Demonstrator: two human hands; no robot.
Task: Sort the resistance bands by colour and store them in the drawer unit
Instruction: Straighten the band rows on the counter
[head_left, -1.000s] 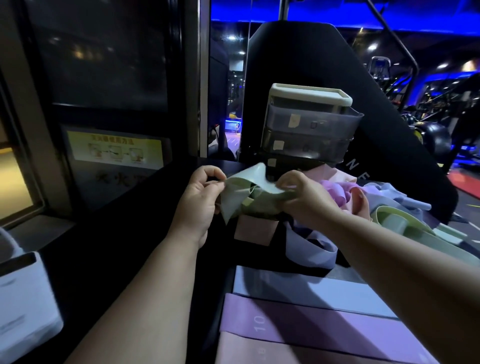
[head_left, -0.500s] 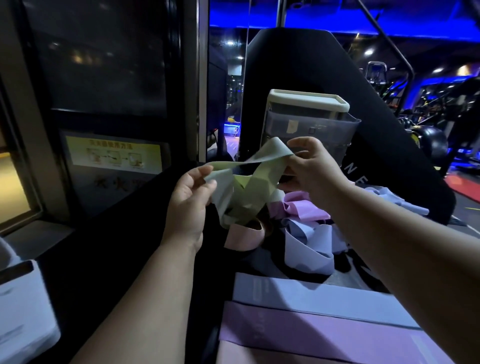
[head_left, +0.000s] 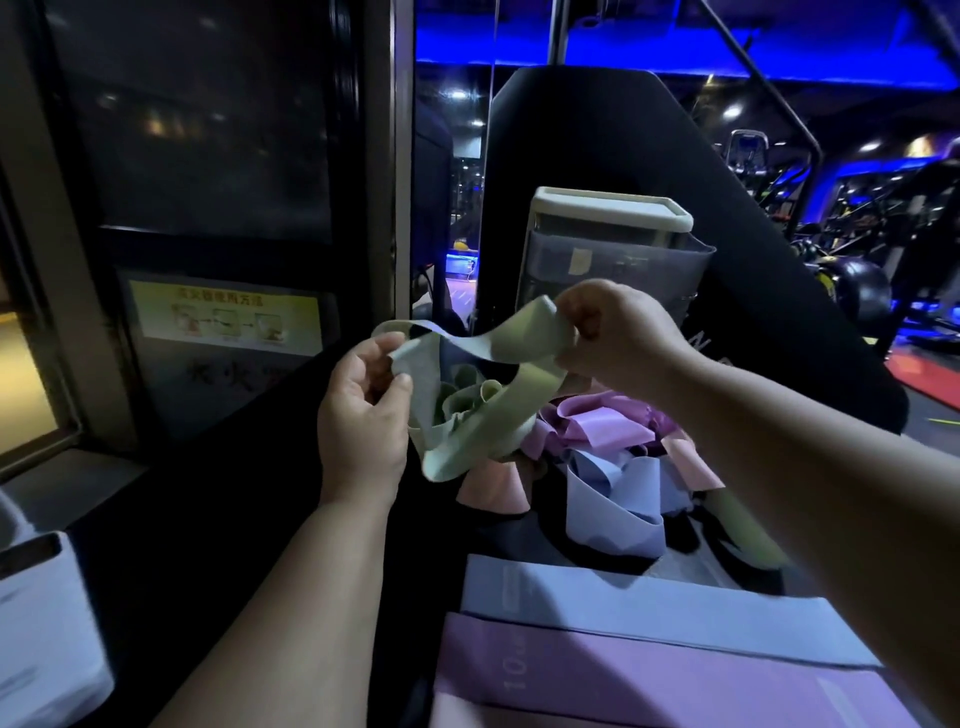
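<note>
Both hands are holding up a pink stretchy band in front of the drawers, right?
Not pink. The head view shows the left hand and right hand holding up a pale green stretchy band in front of the grey plastic drawer unit.

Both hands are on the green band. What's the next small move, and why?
Probably draw the hands apart to flatten the green resistance band: the left hand and right hand each pinch it, yet it hangs twisted and bunched between them, not ready to store.

"10" on the flat purple band (head_left: 649, 686)
</note>
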